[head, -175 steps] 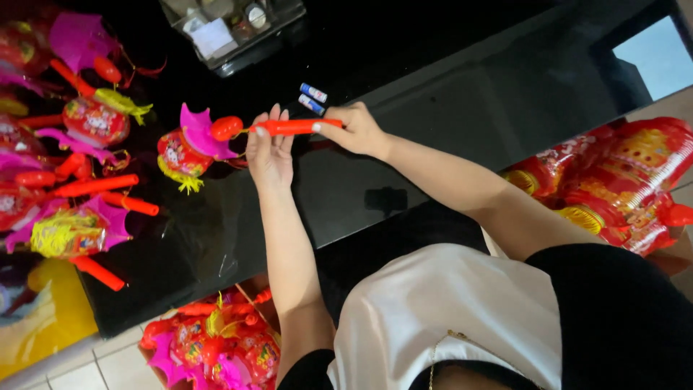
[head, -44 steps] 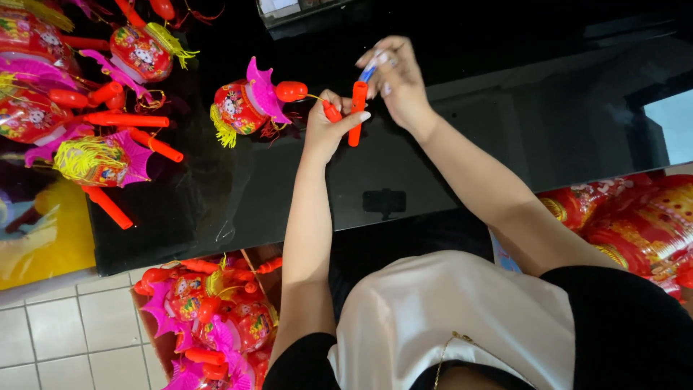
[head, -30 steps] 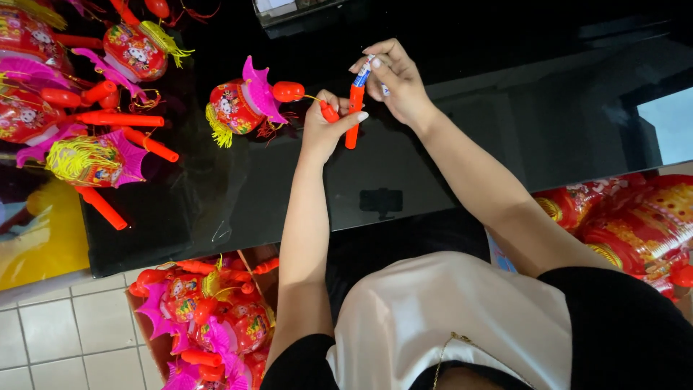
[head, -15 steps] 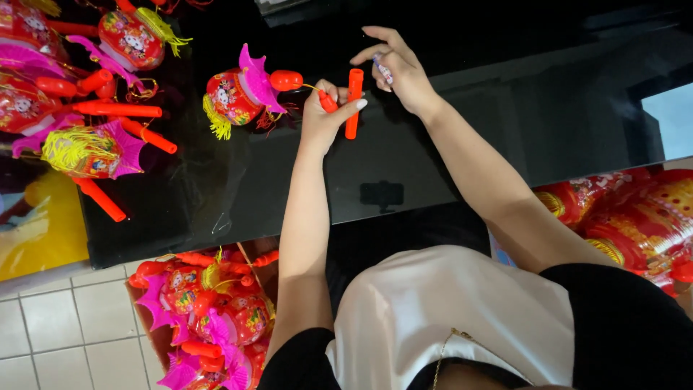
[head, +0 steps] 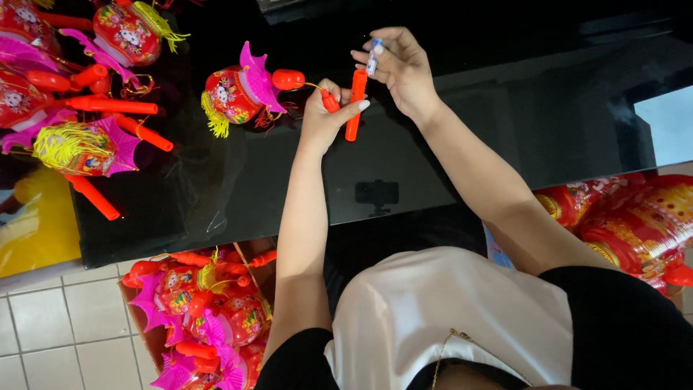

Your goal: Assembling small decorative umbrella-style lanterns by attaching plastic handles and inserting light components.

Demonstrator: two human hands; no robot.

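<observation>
toy lantern (head: 238, 94) on the black table (head: 216, 195), its orange handle (head: 354, 105) held upright above the tabletop, a small battery (head: 374, 56) pinched over the handle's top.
left hand (head: 325, 115) is closed around the handle; right hand (head: 401, 65) has fingertips pressed together on the battery. the lantern looks light, thin and crushable, so the stiff plastic handle seems the safer grip; the battery looks small, smooth and slippery.

The surface (head: 447, 166) is black and shiny like glass. One red lantern toy (head: 234, 92) with a pink fin and yellow fringe lies on it near the middle. More lantern toys (head: 79, 94) with red stick handles lie together at its left end.
</observation>
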